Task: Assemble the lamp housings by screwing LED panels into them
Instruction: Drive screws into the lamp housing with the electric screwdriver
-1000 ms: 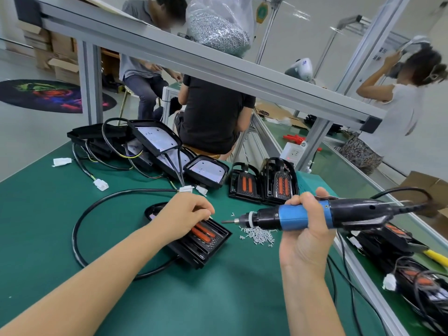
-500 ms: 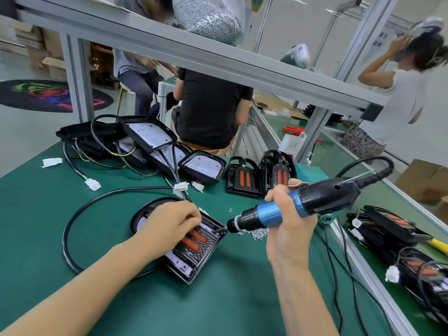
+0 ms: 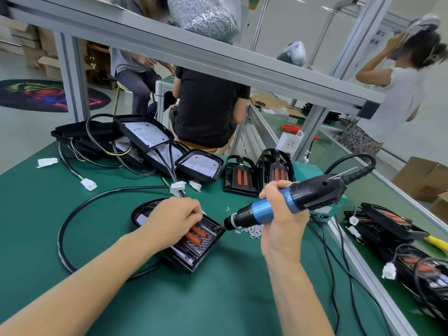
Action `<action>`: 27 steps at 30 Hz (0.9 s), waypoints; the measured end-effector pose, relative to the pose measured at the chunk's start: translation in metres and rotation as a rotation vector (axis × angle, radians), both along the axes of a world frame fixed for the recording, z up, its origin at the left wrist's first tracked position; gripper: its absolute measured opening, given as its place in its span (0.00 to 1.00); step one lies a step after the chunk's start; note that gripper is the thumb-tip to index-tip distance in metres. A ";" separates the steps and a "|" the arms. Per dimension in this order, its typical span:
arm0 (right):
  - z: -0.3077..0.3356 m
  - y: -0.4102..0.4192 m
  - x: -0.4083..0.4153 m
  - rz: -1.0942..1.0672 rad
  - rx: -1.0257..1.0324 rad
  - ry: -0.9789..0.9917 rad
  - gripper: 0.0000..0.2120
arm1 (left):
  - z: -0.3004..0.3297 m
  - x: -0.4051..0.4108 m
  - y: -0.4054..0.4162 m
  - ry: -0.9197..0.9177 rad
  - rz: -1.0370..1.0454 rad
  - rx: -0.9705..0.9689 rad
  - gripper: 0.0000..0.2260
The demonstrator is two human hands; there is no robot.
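Observation:
A black lamp housing [image 3: 194,248] with two orange strips lies on the green table [image 3: 218,299], its black cable looping to the left. My left hand [image 3: 172,219] rests on top of the housing with curled fingers, holding it down. My right hand [image 3: 281,226] grips a blue and black electric screwdriver [image 3: 286,202], tilted down to the left. Its bit tip touches the housing's right corner. A small heap of loose screws [image 3: 252,230] lies just right of the housing.
Several housings with white LED panels [image 3: 145,139] are stacked at the back left. Two ribbed housings [image 3: 257,175] stand at the back centre, more housings [image 3: 388,226] lie at the right. Cables run along the table's right edge. People sit and stand beyond the aluminium frame [image 3: 194,52].
The screwdriver swung from level in the air to tilted down, and its tip has come onto the housing's right corner. My left hand stayed on the housing.

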State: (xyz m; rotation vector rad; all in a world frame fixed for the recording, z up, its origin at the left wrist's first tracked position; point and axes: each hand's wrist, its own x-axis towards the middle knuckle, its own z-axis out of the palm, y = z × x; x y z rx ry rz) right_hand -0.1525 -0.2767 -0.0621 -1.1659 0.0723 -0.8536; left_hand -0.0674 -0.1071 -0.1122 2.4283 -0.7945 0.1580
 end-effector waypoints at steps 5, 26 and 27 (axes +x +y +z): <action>0.000 -0.001 0.001 0.005 -0.005 0.025 0.10 | 0.001 0.004 -0.003 0.013 0.009 0.028 0.05; 0.001 -0.048 -0.037 -0.266 0.235 -0.081 0.14 | 0.019 0.025 -0.111 0.207 -0.136 0.298 0.06; 0.001 -0.049 -0.039 -0.272 0.236 -0.075 0.14 | 0.016 0.025 -0.115 0.212 -0.133 0.327 0.06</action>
